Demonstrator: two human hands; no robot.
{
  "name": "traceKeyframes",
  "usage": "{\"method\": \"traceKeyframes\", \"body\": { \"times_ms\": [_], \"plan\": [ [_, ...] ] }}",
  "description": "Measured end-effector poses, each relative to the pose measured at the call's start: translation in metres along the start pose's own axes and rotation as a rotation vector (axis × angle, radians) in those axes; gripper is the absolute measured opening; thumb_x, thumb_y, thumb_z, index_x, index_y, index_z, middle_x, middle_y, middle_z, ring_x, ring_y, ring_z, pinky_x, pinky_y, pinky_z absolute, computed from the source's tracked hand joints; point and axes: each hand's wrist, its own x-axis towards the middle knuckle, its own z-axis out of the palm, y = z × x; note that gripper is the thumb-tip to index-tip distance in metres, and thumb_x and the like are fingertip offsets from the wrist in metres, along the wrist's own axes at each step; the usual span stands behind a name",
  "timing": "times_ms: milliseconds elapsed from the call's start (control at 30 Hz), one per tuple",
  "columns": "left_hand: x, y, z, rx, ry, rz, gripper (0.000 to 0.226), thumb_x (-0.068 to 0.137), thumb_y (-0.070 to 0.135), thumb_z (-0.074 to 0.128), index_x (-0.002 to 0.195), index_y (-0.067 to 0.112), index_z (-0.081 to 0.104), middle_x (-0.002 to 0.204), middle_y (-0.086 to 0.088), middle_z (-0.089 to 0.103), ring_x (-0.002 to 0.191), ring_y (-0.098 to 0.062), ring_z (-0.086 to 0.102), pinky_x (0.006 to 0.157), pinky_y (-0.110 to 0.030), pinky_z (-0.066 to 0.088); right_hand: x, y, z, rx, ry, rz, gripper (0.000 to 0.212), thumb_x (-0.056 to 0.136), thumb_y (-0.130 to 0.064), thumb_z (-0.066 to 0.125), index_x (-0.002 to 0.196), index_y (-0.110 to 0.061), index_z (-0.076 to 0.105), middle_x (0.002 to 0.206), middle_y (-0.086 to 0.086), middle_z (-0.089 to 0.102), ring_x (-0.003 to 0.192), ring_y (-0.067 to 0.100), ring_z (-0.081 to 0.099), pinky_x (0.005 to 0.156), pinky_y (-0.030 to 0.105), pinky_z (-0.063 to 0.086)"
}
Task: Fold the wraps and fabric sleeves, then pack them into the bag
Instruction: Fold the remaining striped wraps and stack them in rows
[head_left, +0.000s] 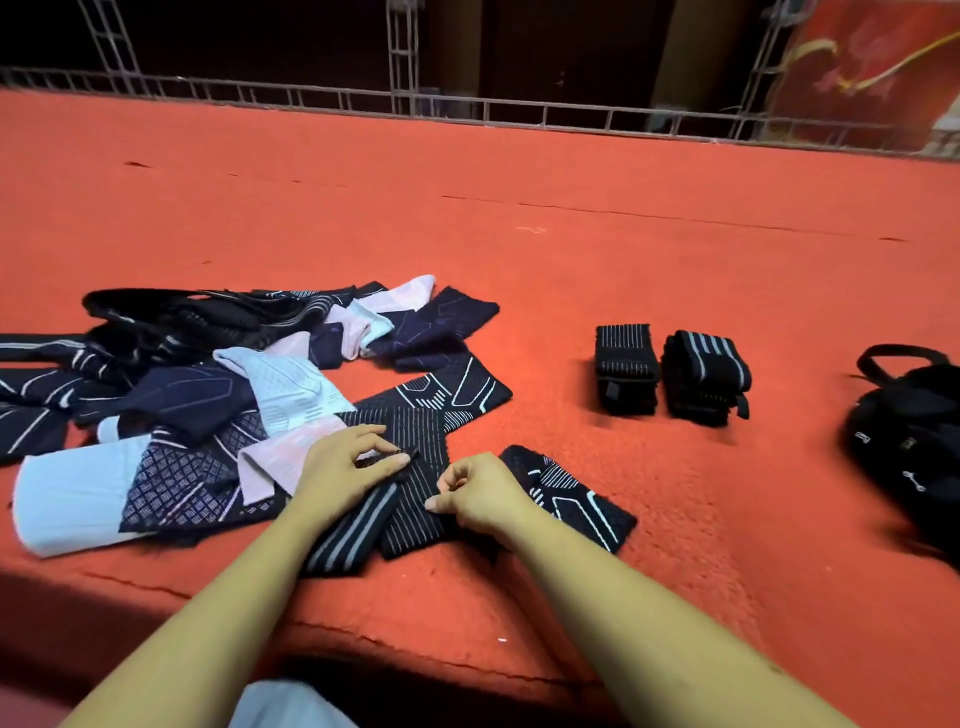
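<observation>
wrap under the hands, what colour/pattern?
The wrap is black with thin white lengthwise stripes; the head view, the only one, shows it clearly.

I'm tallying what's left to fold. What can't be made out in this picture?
Head view, all four.
Sleeve pile: pieces overlap and run off the left edge, so no count.
Bag: cut by the right edge; open or closed unclear.
Striped wrap: partly covered by the left hand and right hand; curled fingers hide the right grip.
Folded wraps: too dark to count layers.
</observation>
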Motion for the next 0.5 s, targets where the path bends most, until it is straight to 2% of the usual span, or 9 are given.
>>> {"method": "traceKeyframes", "body": {
  "times_ms": [67, 133, 233, 300, 400, 467, 500],
  "plan": [
    [0.0, 0.0, -0.003, -0.06, -0.023, 0.001, 0.014, 0.071, 0.06, 0.071, 0.077, 0.047, 0.071, 0.107, 0.021, 0.068, 0.113, 0.003, 0.058, 0.103, -0.024, 0.038, -0.005, -0.006, -0.009, 0.126, 0.022, 0.002, 0.034, 0.079, -0.014, 0.078, 0.06, -0.02, 0.051, 0.053, -0.006, 0.046, 0.046, 0.012, 0.039, 0.049, 0.021, 0.035],
    [-0.001, -0.007, -0.008, -0.04, -0.088, 0.061, 0.02, 0.065, 0.064, 0.07, 0.082, 0.053, 0.07, 0.109, 0.031, 0.065, 0.114, 0.011, 0.055, 0.106, -0.02, 0.036, -0.013, -0.013, -0.025, 0.172, 0.058, -0.031, 0.029, 0.083, -0.011, 0.074, 0.066, -0.021, 0.053, 0.056, -0.004, 0.047, 0.046, 0.011, 0.04, 0.045, 0.018, 0.032],
    [-0.004, -0.012, -0.014, -0.022, -0.178, 0.099, 0.03, 0.06, 0.068, 0.074, 0.082, 0.047, 0.073, 0.124, 0.014, 0.062, 0.121, 0.008, 0.051, 0.109, -0.019, 0.033, -0.027, -0.018, -0.053, 0.101, 0.084, -0.116, 0.029, 0.087, -0.007, 0.07, 0.067, -0.018, 0.052, 0.058, -0.001, 0.049, 0.044, 0.005, 0.042, 0.044, 0.017, 0.033],
    [-0.006, -0.003, -0.013, -0.078, -0.208, 0.101, 0.019, 0.063, 0.057, 0.078, 0.076, 0.044, 0.073, 0.123, 0.012, 0.06, 0.118, 0.01, 0.05, 0.103, -0.009, 0.03, -0.033, -0.013, -0.067, 0.032, 0.109, -0.142, 0.029, 0.087, -0.005, 0.069, 0.068, -0.018, 0.052, 0.06, -0.003, 0.051, 0.049, 0.006, 0.043, 0.047, 0.019, 0.034],
    [-0.007, 0.023, -0.008, -0.258, -0.246, 0.133, 0.005, 0.076, 0.034, 0.074, 0.08, 0.03, 0.073, 0.113, 0.008, 0.067, 0.108, 0.001, 0.059, 0.098, -0.013, 0.038, -0.041, -0.005, -0.079, 0.029, 0.129, -0.188, 0.027, 0.085, 0.004, 0.065, 0.071, -0.015, 0.054, 0.064, 0.001, 0.056, 0.057, 0.013, 0.048, 0.053, 0.025, 0.037],
    [-0.007, 0.042, -0.005, -0.39, -0.297, 0.132, 0.009, 0.082, 0.03, 0.072, 0.084, 0.022, 0.069, 0.096, 0.009, 0.071, 0.089, -0.005, 0.063, 0.084, -0.015, 0.044, -0.045, -0.001, -0.081, 0.06, 0.129, -0.205, 0.026, 0.085, 0.008, 0.061, 0.073, -0.013, 0.055, 0.065, 0.006, 0.058, 0.055, 0.014, 0.05, 0.048, 0.023, 0.038],
    [-0.007, 0.048, -0.005, -0.444, -0.328, 0.12, 0.014, 0.082, 0.032, 0.072, 0.087, 0.021, 0.066, 0.085, 0.01, 0.068, 0.079, -0.006, 0.058, 0.075, -0.016, 0.044, -0.047, 0.001, -0.082, 0.078, 0.127, -0.211, 0.026, 0.087, 0.009, 0.059, 0.075, -0.013, 0.054, 0.066, 0.008, 0.057, 0.051, 0.012, 0.049, 0.045, 0.021, 0.037]
  ]
}}
